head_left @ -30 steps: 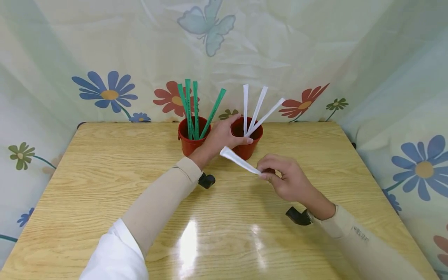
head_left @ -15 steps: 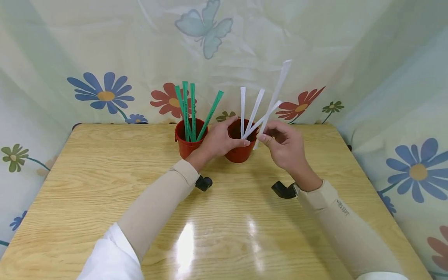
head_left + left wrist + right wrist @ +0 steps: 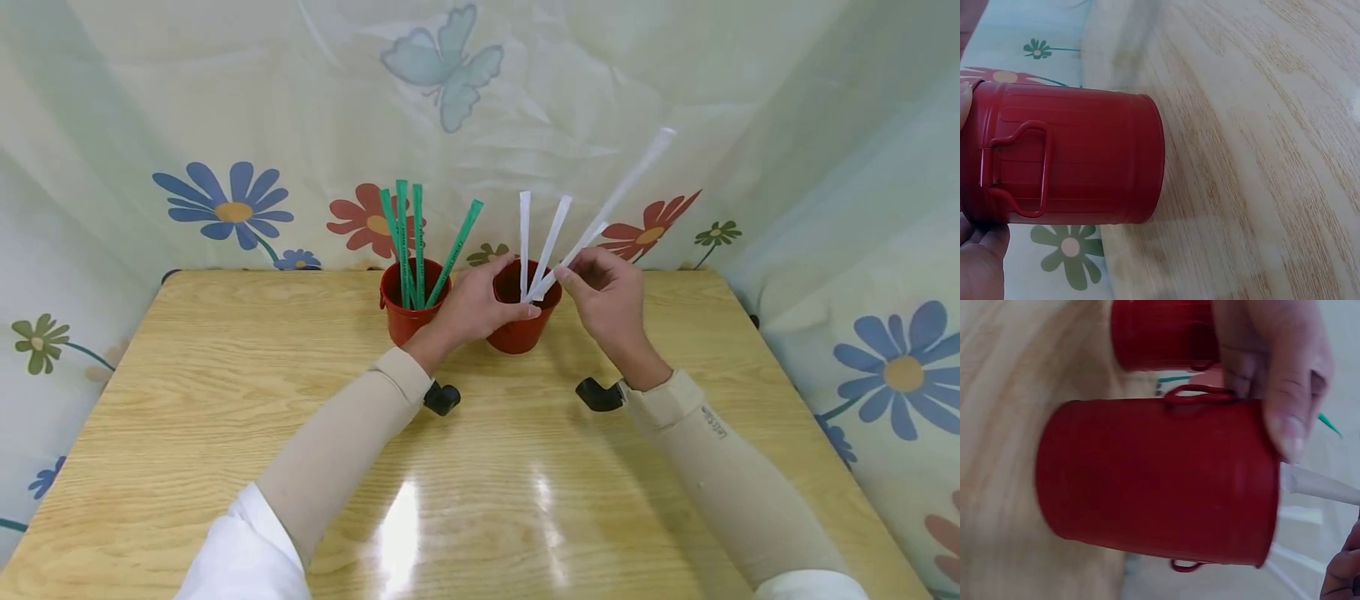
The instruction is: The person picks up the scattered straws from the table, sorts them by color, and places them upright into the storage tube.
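Note:
My left hand point(image 3: 480, 307) grips the rim of the right red bucket point(image 3: 519, 335), its thumb over the near side. In the left wrist view the bucket point(image 3: 1085, 156) shows a wire handle on its side. My right hand point(image 3: 609, 302) pinches a long white paper-wrapped straw point(image 3: 636, 177), tilted up to the right. The straw's lower end is over the bucket's mouth; in the right wrist view this straw point(image 3: 1325, 485) meets the rim beside my left thumb. Several more white straws point(image 3: 525, 237) stand in the same bucket, one partly behind the held straw.
A second red bucket point(image 3: 405, 327) stands close on the left, holding several green wrapped straws point(image 3: 457, 250). Both buckets are near the back edge of the wooden table point(image 3: 262, 400). A flowered curtain point(image 3: 315, 100) hangs behind. Black wrist cameras point(image 3: 600, 395) jut under both wrists.
My right hand has moved up and away from me to the bucket, swinging the white straw from low and pointing left to raised and pointing right. My left hand keeps its grip on the bucket.

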A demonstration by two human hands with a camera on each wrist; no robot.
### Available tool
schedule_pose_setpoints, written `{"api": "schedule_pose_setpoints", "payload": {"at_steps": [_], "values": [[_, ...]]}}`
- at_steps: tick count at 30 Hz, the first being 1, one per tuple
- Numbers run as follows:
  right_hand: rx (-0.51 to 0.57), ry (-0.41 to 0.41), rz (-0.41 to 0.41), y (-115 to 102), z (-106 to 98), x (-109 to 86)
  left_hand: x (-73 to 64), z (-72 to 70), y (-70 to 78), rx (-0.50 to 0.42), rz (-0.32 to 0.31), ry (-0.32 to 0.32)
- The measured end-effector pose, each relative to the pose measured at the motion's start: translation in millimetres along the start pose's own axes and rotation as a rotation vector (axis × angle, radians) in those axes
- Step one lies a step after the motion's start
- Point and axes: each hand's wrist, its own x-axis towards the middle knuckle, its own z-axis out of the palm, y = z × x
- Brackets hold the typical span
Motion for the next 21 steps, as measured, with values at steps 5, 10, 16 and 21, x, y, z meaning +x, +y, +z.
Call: {"api": "schedule_pose_setpoints", "payload": {"at_steps": [5,10,16,21], "values": [[-0.003,-0.031,0.031,10.5,7.5,-1.6,1.5,-0.9,-3.6,-0.003,0.033,0.014],[-0.137,-0.101,0.103,11.8,8.2,-3.1,1.6,1.4,-5.3,0.013,0.057,0.012],[-0.607,-0.148,0.163,3.0,-14.8,-7.5,-0.9,4.2,-2.7,0.038,0.142,0.006],[-0.637,-0.161,0.125,-5.7,-30.2,-16.4,-8.4,4.9,-1.0,0.107,0.164,0.034]]}}
